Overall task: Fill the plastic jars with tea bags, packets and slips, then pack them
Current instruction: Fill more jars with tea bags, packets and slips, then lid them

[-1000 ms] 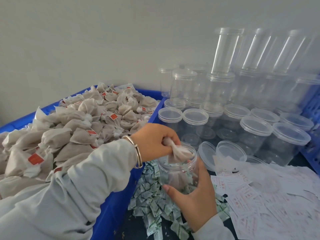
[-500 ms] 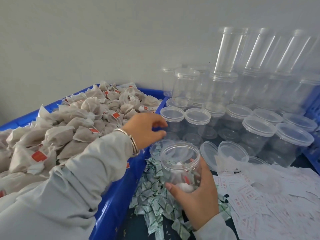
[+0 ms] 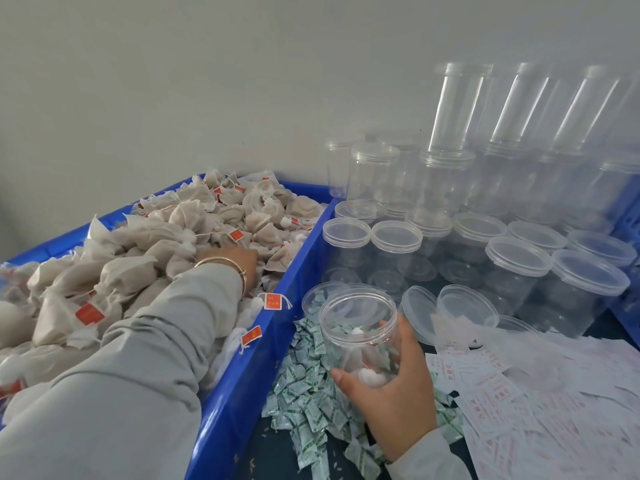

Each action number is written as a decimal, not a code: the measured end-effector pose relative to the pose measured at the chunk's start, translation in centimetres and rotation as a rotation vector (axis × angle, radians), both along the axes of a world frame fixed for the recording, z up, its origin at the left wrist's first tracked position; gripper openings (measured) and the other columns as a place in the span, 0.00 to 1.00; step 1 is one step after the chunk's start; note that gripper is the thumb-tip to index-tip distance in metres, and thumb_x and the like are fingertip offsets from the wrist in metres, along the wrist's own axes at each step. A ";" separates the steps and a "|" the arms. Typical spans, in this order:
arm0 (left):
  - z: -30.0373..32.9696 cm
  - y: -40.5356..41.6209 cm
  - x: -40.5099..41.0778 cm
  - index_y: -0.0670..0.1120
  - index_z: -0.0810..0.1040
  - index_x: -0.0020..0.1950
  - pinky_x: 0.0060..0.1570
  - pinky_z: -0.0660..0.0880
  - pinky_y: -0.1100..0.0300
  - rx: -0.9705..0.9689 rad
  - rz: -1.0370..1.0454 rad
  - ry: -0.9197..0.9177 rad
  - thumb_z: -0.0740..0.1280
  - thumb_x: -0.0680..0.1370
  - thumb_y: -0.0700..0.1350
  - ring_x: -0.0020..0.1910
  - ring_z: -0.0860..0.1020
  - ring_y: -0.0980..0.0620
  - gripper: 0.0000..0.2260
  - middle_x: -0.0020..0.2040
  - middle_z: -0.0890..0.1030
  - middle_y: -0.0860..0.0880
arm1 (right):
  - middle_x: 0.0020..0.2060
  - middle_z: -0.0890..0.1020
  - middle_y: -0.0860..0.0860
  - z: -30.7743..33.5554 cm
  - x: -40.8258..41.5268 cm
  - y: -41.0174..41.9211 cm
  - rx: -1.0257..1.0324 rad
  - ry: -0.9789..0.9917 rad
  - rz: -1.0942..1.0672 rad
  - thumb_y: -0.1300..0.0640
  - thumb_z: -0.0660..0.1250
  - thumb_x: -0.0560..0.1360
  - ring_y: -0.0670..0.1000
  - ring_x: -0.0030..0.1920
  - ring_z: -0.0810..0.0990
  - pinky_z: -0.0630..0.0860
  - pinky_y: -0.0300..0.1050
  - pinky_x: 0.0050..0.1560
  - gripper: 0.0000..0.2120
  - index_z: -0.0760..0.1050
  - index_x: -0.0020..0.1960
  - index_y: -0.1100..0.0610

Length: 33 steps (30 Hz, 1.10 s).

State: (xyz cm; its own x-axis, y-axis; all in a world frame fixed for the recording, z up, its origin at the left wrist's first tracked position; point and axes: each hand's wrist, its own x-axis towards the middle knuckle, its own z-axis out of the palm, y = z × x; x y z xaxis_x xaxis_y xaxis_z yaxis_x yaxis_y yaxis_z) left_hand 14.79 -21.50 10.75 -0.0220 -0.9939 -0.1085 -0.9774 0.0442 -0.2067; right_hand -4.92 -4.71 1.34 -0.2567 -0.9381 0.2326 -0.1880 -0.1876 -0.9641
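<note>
The right hand point(image 3: 391, 393) is gripping an open jar point(image 3: 358, 332) from the near side, fingers curled round its wall, a tea bag lying at the bottom. The left hand point(image 3: 242, 263) is reaching into the heap of tea bags point(image 3: 145, 251) in the blue crate point(image 3: 263, 368) on the left; its fingers are buried, so I cannot tell their state. Green packets point(image 3: 308, 407) are lying under the jar, paper slips point(image 3: 519, 403) spreading to the right, lidded jars point(image 3: 516, 268) standing beyond.

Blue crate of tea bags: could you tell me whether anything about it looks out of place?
Yes: two red tags hang over the blue crate rim on their strings, on the side facing the green packets. Otherwise the tea bags sit inside.
</note>
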 end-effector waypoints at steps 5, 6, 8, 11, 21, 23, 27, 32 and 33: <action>-0.1 -0.2 -0.3 0.47 0.74 0.64 0.53 0.74 0.51 -0.001 0.103 -0.055 0.65 0.75 0.43 0.58 0.76 0.43 0.17 0.61 0.76 0.44 | 0.64 0.71 0.40 -0.2 0.0 -0.1 0.008 -0.009 0.022 0.58 0.83 0.57 0.35 0.61 0.71 0.69 0.19 0.47 0.46 0.61 0.64 0.33; -0.1 -0.2 -0.3 0.45 0.74 0.63 0.52 0.74 0.51 -0.026 0.128 -0.032 0.66 0.74 0.42 0.57 0.77 0.43 0.17 0.60 0.77 0.44 | 0.64 0.71 0.40 -0.2 0.0 -0.1 0.006 -0.012 0.024 0.58 0.83 0.57 0.34 0.61 0.71 0.69 0.19 0.47 0.46 0.61 0.64 0.33; -0.2 -0.3 -0.3 0.43 0.74 0.62 0.51 0.75 0.52 -0.070 0.174 0.019 0.66 0.74 0.39 0.55 0.78 0.43 0.16 0.58 0.78 0.43 | 0.65 0.72 0.41 -0.3 0.0 -0.1 -0.002 -0.015 0.027 0.58 0.83 0.57 0.32 0.59 0.72 0.69 0.19 0.48 0.47 0.62 0.66 0.36; -0.2 -0.5 -0.3 0.43 0.75 0.60 0.50 0.75 0.52 -0.078 0.204 0.046 0.66 0.74 0.38 0.52 0.78 0.43 0.14 0.55 0.79 0.44 | 0.65 0.72 0.41 -0.3 0.0 -0.2 0.001 -0.018 0.027 0.58 0.83 0.57 0.29 0.58 0.71 0.68 0.19 0.48 0.48 0.62 0.68 0.37; 1.1 -0.2 0.2 0.45 0.79 0.52 0.47 0.73 0.53 -0.391 0.110 0.342 0.62 0.79 0.46 0.48 0.75 0.46 0.09 0.47 0.77 0.46 | 0.65 0.71 0.41 0.1 0.2 -0.1 0.002 -0.045 0.024 0.61 0.82 0.58 0.24 0.55 0.70 0.67 0.17 0.44 0.45 0.62 0.61 0.33; 1.5 0.0 0.1 0.43 0.78 0.49 0.43 0.69 0.57 -0.394 0.055 0.618 0.62 0.80 0.47 0.40 0.73 0.50 0.09 0.43 0.77 0.47 | 0.65 0.71 0.41 0.3 0.2 0.0 0.007 -0.052 0.024 0.61 0.82 0.58 0.23 0.54 0.69 0.67 0.17 0.44 0.44 0.62 0.60 0.32; 2.8 1.2 -0.8 0.46 0.76 0.45 0.35 0.66 0.62 -0.433 -0.054 0.965 0.61 0.80 0.48 0.33 0.70 0.57 0.08 0.36 0.74 0.53 | 0.66 0.72 0.44 0.3 0.2 0.1 0.012 -0.023 0.027 0.62 0.82 0.58 0.31 0.59 0.72 0.68 0.19 0.48 0.46 0.63 0.67 0.39; 3.9 3.6 -3.4 0.49 0.76 0.40 0.34 0.75 0.60 -0.145 -0.132 1.490 0.64 0.78 0.43 0.33 0.74 0.52 0.07 0.36 0.77 0.49 | 0.66 0.72 0.44 0.6 0.2 0.2 0.027 0.010 0.042 0.62 0.82 0.58 0.42 0.65 0.72 0.69 0.22 0.55 0.48 0.62 0.72 0.45; 4.0 4.1 -3.8 0.48 0.76 0.41 0.33 0.76 0.61 -0.052 -0.164 1.584 0.64 0.78 0.40 0.32 0.75 0.53 0.07 0.36 0.78 0.49 | 0.66 0.72 0.45 0.6 0.2 0.3 0.028 0.005 0.045 0.63 0.82 0.58 0.43 0.65 0.72 0.70 0.23 0.56 0.48 0.62 0.72 0.46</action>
